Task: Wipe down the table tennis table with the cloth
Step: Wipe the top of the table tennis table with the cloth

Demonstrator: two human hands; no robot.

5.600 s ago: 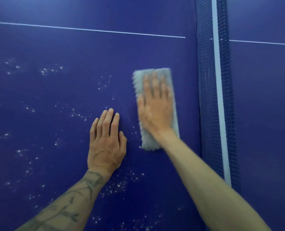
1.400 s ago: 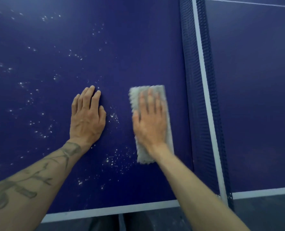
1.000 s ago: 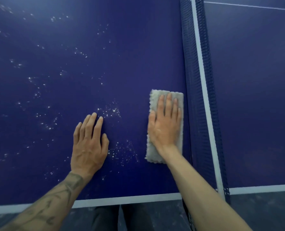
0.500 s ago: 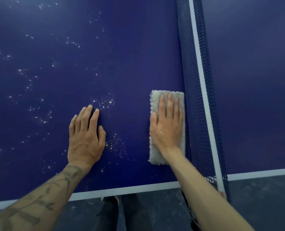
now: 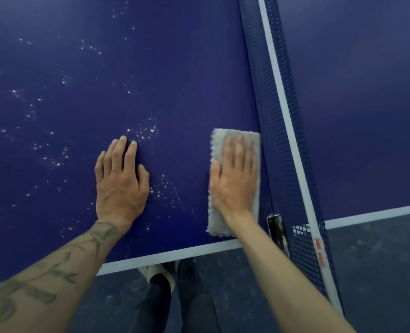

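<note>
Cloth lies flat on the table, its edge touching the net, with the black clamp just beside its near corner. The right hand presses it with straight fingers. Left hand rests flat and open farther from the net, white specks between. Against half a second ago, the cloth sits further along the net, closer to the edge line.

One marking was present: red lettering, printed on the white top band of the net. It stood at the near right, where the net overhung the near edge of the table tennis table. The characters ran lengthwise along the band and were too blurred to be read.
</note>
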